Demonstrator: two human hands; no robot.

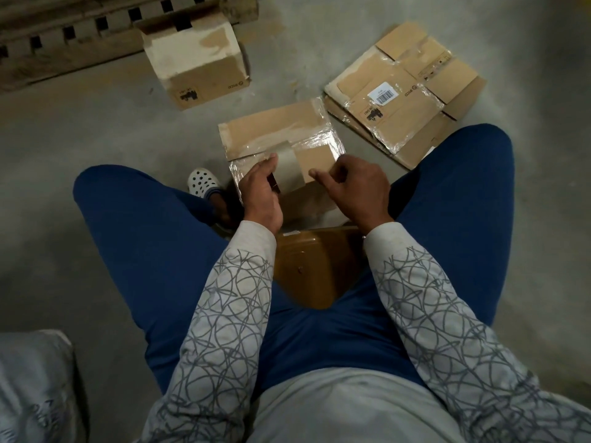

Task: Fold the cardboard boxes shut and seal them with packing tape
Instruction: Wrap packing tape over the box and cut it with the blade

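A small cardboard box [275, 129], wrapped in old clear tape, stands on the floor between my knees. My left hand [260, 190] grips a roll of brown packing tape [289, 169] upright on the box top, its dark core showing by my palm. My right hand [355, 190] hovers over the near right part of the box with fingers curled and the thumb stretched toward the roll. Whether it pinches the tape end or the flap is hidden. A second box [195, 59] with open flaps lies on its side further back.
Flattened cardboard boxes [403, 94] are stacked on the concrete floor at the right. A wooden pallet [64, 36] runs along the back left. I sit on a brown stool [313, 266]. A grey sack [32, 385] lies at the lower left. A white clog [203, 183] is beside the box.
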